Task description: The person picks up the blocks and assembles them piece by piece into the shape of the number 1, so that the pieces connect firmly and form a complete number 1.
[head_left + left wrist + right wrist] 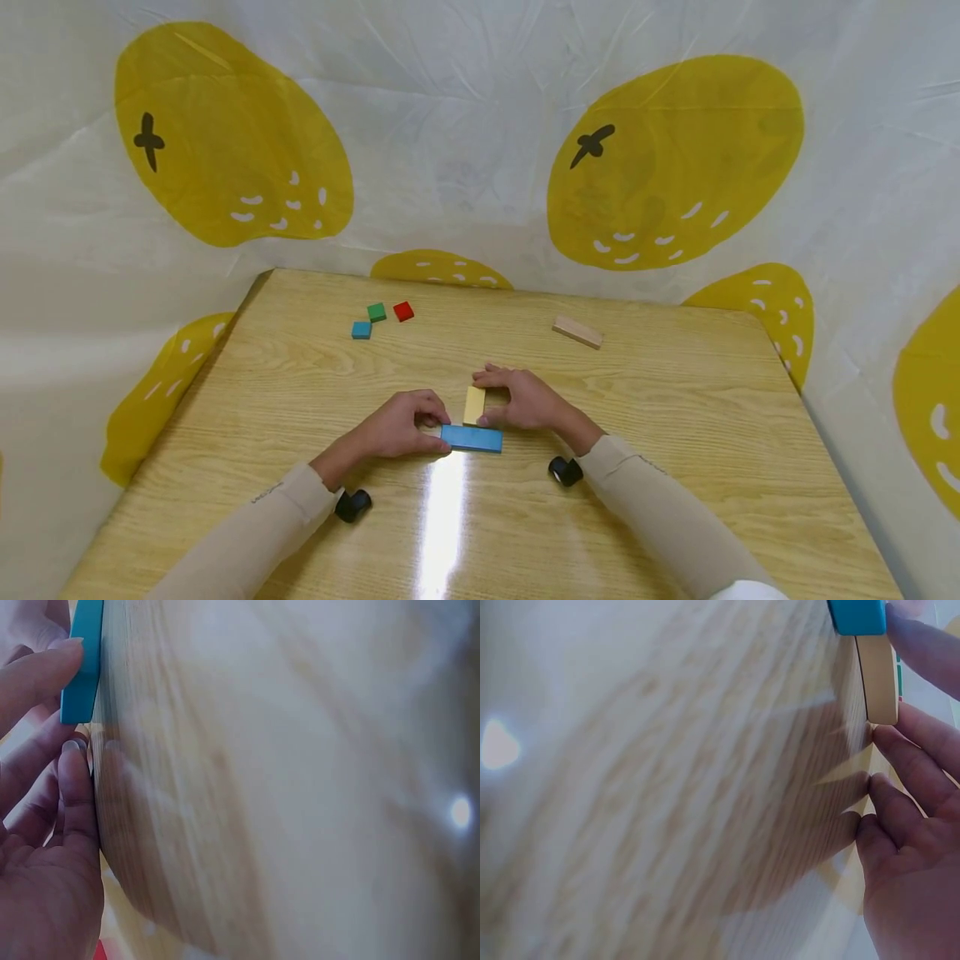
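A long blue block lies crosswise on the wooden table. My left hand pinches its left end, thumb on the near side and fingers behind. Just behind the blue block, a yellow block points away from me, its near end right at the blue one's far side. My right hand holds the yellow block between the thumb at its near end and the fingers at its far end. In the left wrist view the thumb presses the blue block. In the right wrist view the yellow block sits low on the tabletop.
Farther back on the left are small green, red and blue squares. A plain wooden block lies back right. Black wrist cameras sit beside both cuffs. A white curtain with yellow fruit prints hangs behind the table.
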`<state>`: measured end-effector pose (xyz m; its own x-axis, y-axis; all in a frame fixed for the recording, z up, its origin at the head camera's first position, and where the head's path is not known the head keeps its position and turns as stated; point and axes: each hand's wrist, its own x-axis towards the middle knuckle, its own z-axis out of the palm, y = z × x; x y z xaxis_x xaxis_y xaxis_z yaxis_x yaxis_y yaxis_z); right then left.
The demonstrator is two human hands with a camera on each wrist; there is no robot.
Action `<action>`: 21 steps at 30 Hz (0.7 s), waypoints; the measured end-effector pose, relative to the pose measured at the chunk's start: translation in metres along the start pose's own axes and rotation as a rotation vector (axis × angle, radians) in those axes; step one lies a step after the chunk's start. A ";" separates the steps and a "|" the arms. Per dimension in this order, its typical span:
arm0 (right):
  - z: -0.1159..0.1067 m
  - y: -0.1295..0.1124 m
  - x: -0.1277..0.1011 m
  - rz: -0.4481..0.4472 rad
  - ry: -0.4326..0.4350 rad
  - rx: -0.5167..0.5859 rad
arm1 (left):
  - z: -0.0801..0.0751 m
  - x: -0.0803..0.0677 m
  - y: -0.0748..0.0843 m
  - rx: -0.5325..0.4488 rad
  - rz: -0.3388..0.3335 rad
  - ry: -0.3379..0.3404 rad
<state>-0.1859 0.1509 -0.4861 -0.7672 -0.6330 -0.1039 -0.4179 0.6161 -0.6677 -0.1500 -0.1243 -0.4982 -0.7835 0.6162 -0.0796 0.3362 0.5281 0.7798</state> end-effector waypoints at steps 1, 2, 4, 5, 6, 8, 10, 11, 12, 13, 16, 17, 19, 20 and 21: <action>0.000 0.000 0.000 0.000 -0.003 0.002 | 0.000 0.000 0.000 -0.001 0.000 0.001; 0.000 0.000 0.000 0.000 -0.006 0.005 | 0.000 0.000 0.000 -0.002 0.000 0.001; 0.000 0.000 -0.001 -0.002 -0.009 0.007 | 0.000 0.000 0.001 -0.002 0.000 0.002; 0.000 0.000 -0.001 -0.004 -0.009 0.009 | 0.000 0.000 0.001 -0.003 0.001 0.001; 0.000 0.000 -0.002 -0.007 -0.009 0.009 | 0.000 0.000 0.000 -0.002 0.001 0.001; -0.001 0.000 -0.002 -0.010 -0.008 0.012 | 0.000 0.000 0.000 0.000 0.006 0.001; -0.001 0.001 -0.003 -0.013 -0.006 0.010 | 0.000 0.000 -0.001 -0.001 0.016 0.005; -0.001 0.001 -0.003 -0.013 -0.007 0.010 | 0.000 0.000 -0.001 -0.001 0.018 0.006; -0.001 0.001 -0.003 -0.013 -0.007 0.011 | 0.001 0.000 -0.001 0.000 0.022 0.008; -0.001 0.001 -0.003 -0.013 -0.007 0.013 | 0.001 0.000 -0.002 0.000 0.024 0.010; -0.002 0.002 -0.003 -0.013 -0.009 0.020 | 0.001 0.000 -0.002 0.002 0.024 0.010; -0.002 0.002 -0.002 -0.012 -0.011 0.023 | 0.001 0.000 -0.002 0.002 0.019 0.009; -0.002 0.002 -0.002 -0.009 -0.013 0.027 | 0.001 0.000 -0.002 0.002 0.013 0.006; -0.002 0.002 -0.002 -0.007 -0.013 0.029 | 0.001 0.000 -0.002 0.002 0.012 0.005; -0.002 0.002 -0.002 -0.006 -0.013 0.031 | 0.001 0.001 -0.002 0.001 0.011 0.004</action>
<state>-0.1859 0.1547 -0.4860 -0.7581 -0.6428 -0.1095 -0.4071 0.5978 -0.6906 -0.1507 -0.1246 -0.5003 -0.7817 0.6199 -0.0686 0.3457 0.5222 0.7797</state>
